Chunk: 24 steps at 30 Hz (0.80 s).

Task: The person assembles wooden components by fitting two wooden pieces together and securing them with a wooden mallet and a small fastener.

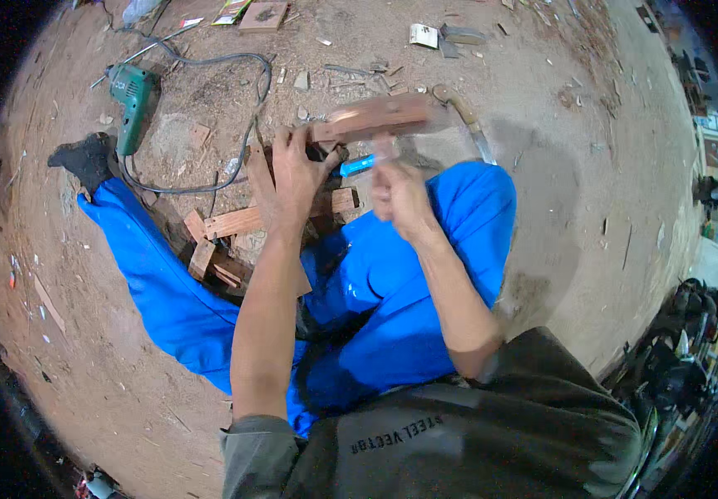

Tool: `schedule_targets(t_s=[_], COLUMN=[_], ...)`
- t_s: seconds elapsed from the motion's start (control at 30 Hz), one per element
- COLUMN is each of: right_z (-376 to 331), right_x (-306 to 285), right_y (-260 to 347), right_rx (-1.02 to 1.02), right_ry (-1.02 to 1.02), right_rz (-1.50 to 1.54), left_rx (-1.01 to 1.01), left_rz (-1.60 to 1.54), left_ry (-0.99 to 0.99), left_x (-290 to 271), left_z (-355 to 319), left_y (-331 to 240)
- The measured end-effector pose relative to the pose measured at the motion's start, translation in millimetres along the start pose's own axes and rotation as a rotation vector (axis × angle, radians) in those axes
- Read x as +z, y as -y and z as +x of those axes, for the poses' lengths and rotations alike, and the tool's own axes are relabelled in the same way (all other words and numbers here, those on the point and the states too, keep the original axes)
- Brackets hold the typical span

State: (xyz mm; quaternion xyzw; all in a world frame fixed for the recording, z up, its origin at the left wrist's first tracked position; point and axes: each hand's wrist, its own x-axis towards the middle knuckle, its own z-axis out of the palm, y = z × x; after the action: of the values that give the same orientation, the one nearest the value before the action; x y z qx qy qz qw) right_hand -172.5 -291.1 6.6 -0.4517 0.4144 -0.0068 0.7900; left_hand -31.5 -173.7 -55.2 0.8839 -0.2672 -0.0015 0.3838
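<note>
My right hand (400,195) is closed round the short handle of a wooden mallet (384,116). The mallet's reddish-brown head is smeared by motion and hangs above a blue-handled tool (357,165). My left hand (292,170) is at that tool's left end, its thumb bent toward the handle; the tool's working end is hidden, and it looks like a chisel. Under my left hand lies a piece of wood with holes (234,222), between my legs. Smaller wooden offcuts (201,259) lie beside it.
A green power drill (133,104) with a looping dark cord (209,190) lies at the far left. A knife with a curved wooden handle (458,106) rests beyond my right knee. A flat wooden block (263,17) and a small white box (424,35) sit farther off. Chips litter the dirt ground.
</note>
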Motion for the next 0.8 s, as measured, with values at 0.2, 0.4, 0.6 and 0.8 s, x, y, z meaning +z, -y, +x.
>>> schedule_targets(t_s=[0.2, 0.4, 0.6, 0.8], right_z=[8.8, -0.1, -8.3, -0.2], right_x=[-1.1, 10.9, 13.5, 4.1], right_y=[-4.1, -4.1, -5.7, 0.5], right_rx=[-0.240, -0.123, -0.089, -0.142], right_ry=[-0.122, -0.086, 0.089, -0.065], right_rz=[0.328, 0.105, -0.057, 0.219], left_rx=[0.038, 0.000, -0.101, 0.070], left_rz=[0.009, 0.020, 0.080, 0.070], left_ry=[0.003, 0.001, 0.164, -0.014], left_x=[1.5, 0.4, -24.3, 4.2], left_z=[3.2, 0.2, 3.7, 0.8], left_y=[0.8, 9.7, -37.9, -0.2])
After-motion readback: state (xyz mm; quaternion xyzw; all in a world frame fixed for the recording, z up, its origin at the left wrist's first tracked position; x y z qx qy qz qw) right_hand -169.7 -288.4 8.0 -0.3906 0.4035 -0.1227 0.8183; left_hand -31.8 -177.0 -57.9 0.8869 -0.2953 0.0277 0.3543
